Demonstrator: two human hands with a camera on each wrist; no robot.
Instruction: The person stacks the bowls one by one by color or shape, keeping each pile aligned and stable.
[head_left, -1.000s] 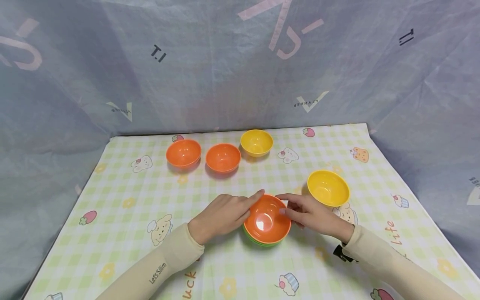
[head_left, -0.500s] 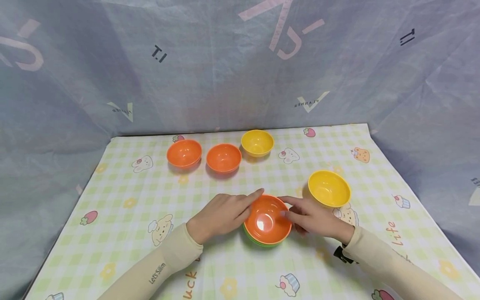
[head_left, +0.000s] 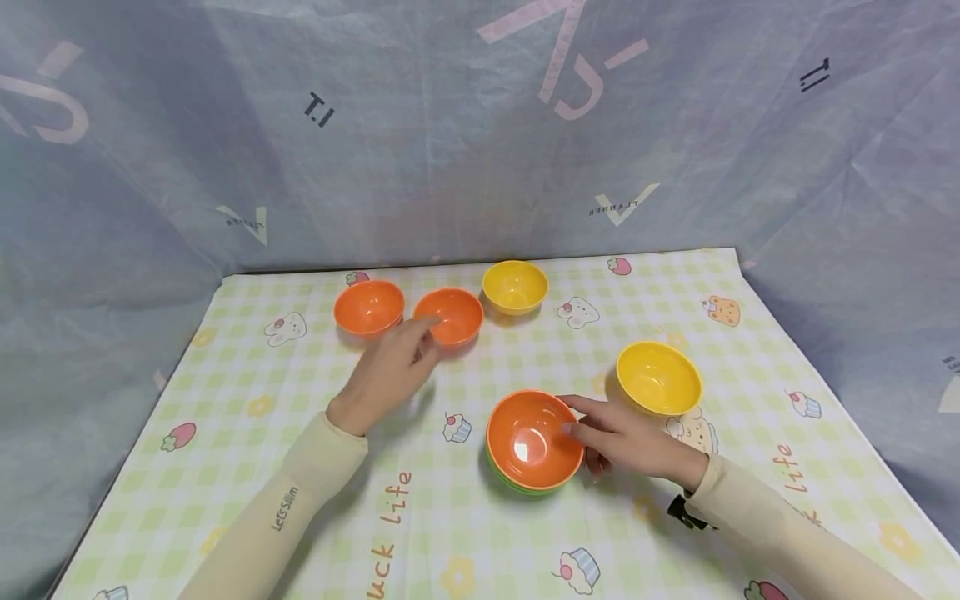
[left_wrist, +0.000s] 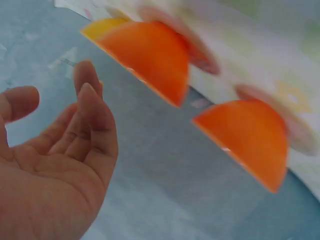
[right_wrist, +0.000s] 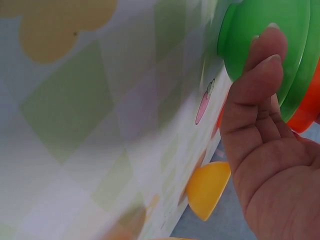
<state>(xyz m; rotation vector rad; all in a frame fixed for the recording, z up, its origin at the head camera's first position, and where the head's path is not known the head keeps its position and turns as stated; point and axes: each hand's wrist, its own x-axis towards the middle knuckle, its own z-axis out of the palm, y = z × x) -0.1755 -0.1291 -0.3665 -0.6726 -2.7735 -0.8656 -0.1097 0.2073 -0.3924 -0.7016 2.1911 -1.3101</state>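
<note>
My right hand [head_left: 626, 437] holds a stack of bowls at its right side, thumb over the rim of the top orange bowl [head_left: 528, 429]. In the right wrist view its other fingers curl against the outside of the green bowls [right_wrist: 244, 30] underneath. My left hand [head_left: 386, 371] is raised and holds nothing, its fingers bent with a gap to the thumb. From the head view its fingertips overlap the near rim of an orange bowl [head_left: 462, 315]. The left wrist view shows that bowl [left_wrist: 150, 57] apart from the fingers. Another orange bowl [head_left: 369, 307] stands left of it.
One yellow bowl [head_left: 514, 286] stands at the back, right of the orange pair. A second yellow bowl [head_left: 658, 377] sits just beyond my right hand. A checked cloth [head_left: 300, 400] with cartoon prints covers the table, and a grey-blue curtain [head_left: 420, 167] hangs behind it.
My left hand has left the stack's left side and moved forward and left to the back orange bowls. The right hand and the stack have stayed in place.
</note>
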